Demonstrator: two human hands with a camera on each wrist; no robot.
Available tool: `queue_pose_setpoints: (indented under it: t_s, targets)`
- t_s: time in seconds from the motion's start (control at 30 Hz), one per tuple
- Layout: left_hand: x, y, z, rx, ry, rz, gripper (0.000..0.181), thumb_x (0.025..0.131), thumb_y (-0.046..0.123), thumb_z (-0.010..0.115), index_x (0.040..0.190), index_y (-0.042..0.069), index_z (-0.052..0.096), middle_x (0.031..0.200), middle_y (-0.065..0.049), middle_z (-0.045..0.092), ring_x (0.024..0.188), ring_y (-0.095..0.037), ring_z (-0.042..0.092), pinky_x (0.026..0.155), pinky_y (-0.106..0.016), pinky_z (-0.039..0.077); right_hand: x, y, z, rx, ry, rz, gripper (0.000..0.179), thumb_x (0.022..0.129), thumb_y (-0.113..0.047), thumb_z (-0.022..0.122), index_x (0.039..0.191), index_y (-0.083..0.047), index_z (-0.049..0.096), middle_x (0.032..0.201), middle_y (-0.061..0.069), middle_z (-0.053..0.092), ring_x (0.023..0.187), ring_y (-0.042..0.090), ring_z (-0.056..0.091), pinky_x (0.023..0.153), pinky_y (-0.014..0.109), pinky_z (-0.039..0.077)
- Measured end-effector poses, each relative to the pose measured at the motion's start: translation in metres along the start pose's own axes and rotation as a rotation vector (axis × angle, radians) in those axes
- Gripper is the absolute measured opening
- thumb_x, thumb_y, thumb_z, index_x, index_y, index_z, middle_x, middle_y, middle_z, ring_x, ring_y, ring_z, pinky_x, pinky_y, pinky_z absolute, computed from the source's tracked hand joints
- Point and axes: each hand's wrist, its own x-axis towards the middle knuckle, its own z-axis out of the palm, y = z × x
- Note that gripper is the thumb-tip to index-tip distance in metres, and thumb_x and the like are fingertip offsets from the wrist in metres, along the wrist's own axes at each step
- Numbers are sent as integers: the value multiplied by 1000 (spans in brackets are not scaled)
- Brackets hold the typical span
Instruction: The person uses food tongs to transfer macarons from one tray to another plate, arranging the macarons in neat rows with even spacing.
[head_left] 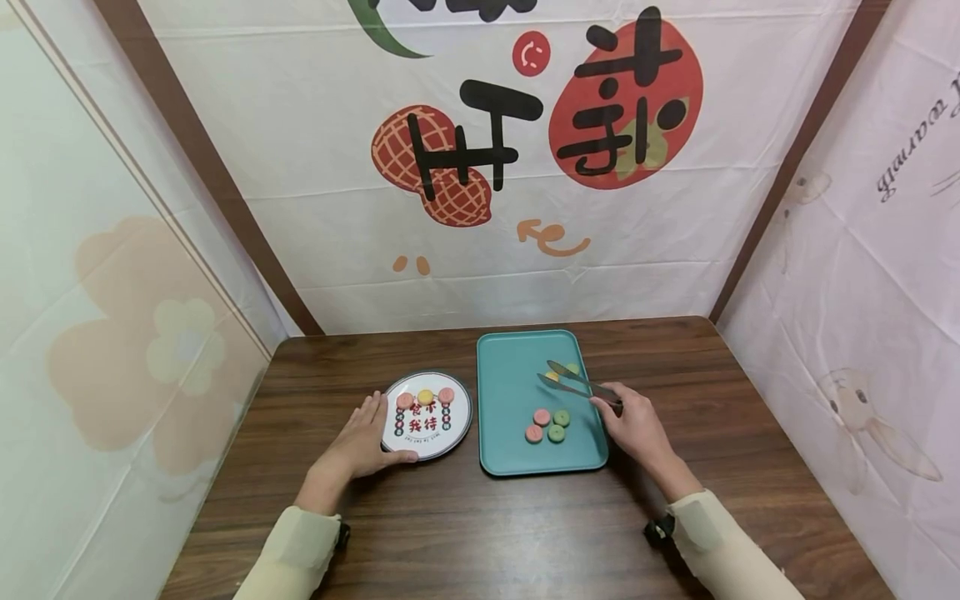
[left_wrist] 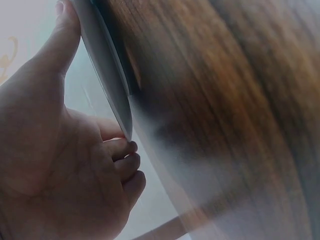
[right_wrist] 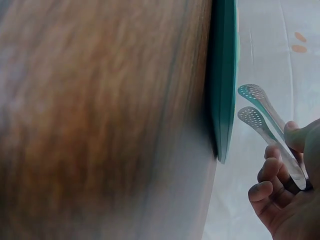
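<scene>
My left hand (head_left: 362,440) holds the rim of a round white plate (head_left: 427,448) with printed red characters, its thumb at the near edge and fingers along the left side. Across the plate lie a yellow macaron (head_left: 425,397) between two pink macarons (head_left: 446,395). In my right hand (head_left: 632,421) is a pair of metal tongs (right_wrist: 272,127), gripped near the closed end, with perforated tips spread apart. Those tips hang over the far right of a teal tray (head_left: 510,367), by a yellow macaron (head_left: 552,377) and a yellow-green macaron (head_left: 573,368). Whether they touch either is unclear.
Nearer on the tray sit two pink macarons (head_left: 542,417) and two green macarons (head_left: 556,433). Plate and tray stand side by side on a dark wooden table (head_left: 450,533). A printed cloth backdrop (head_left: 315,208) rises behind the table, with more cloth at both sides.
</scene>
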Motion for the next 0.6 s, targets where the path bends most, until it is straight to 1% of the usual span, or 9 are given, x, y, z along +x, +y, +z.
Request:
queue_pose_setpoints:
  t_s: [0.1,0.2,0.47,0.6]
  targets:
    - [0,0,0,5,-12,-14,140,84,77,76,166,-13,7,175,-34,4,164,-48,4,134,-59,9,0,1,-1,-12,-1,12,38,103,-25,76,129,2,72,107,18,76,78,21,69,70,46,60]
    - [-1,2,-2,5,-9,-10,139,85,75,77,166,-14,8,174,-36,5,163,-49,6,134,-60,9,1,1,-2,-18,-4,21,38,104,-26,75,130,2,72,110,20,76,81,25,70,72,49,60]
    - [-3,4,-3,5,-6,-11,137,85,72,79,165,-15,9,174,-36,7,163,-49,7,134,-60,10,2,-1,-2,-42,-2,23,36,103,-23,76,127,3,72,104,18,76,78,24,66,69,46,58]
    - [-3,4,-2,7,-2,-7,137,85,72,79,165,-14,9,174,-36,7,163,-49,8,133,-60,11,3,-1,-2,-49,-9,27,35,103,-23,76,127,2,73,104,17,76,79,24,66,69,45,58]
